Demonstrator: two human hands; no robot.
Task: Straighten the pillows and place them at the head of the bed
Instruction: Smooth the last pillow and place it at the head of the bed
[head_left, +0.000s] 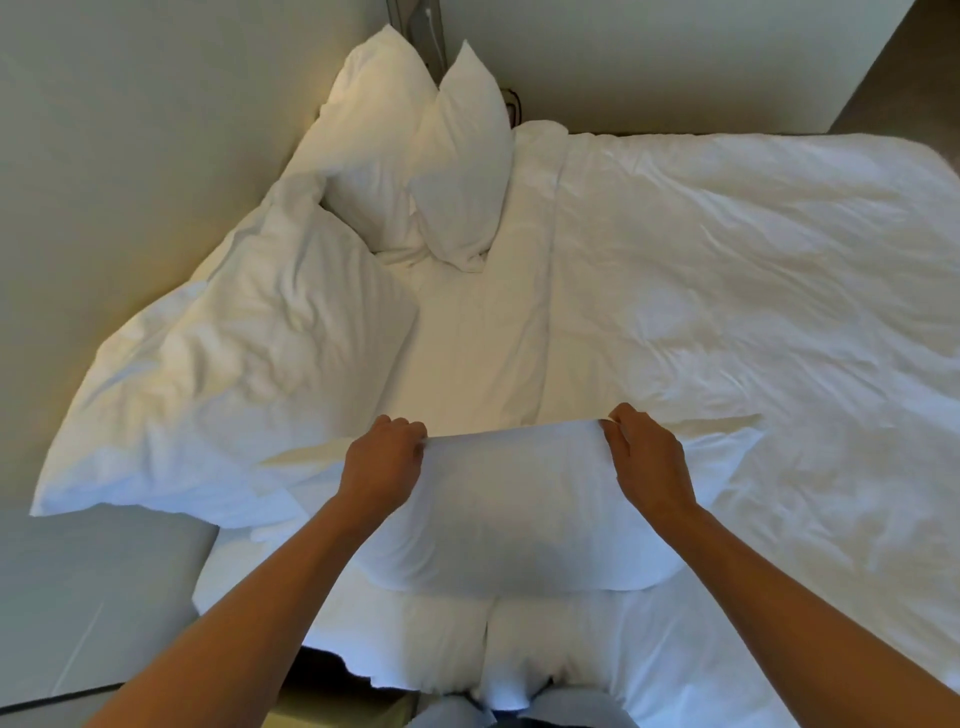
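Pillows lie across the white bed (727, 270), four that we can count, and we hold the nearest one. That pillow (514, 514) sits at the near edge of the mattress, straight ahead of us, with its long side running left to right. Our left hand (382, 462) is closed on the far edge of it toward its left end, fingers curled over the fabric, and our right hand (647, 462) pinches the same far edge toward its right end, so the cloth is drawn taut between the two. A large pillow (228, 374) lies to the left, rumpled, touching the wall (104, 156) on that side and overlapping the left corner of the one we hold. Farther off, in the far left corner, two more stand propped up: a tall pillow (363, 145) leaning against the wall, and a smaller pillow (462, 176) just to its right, touching it, its corner pointing upward. The duvet (753, 312) covers the right part of the bed, wrinkled, its folded edge running from far to near past the middle.
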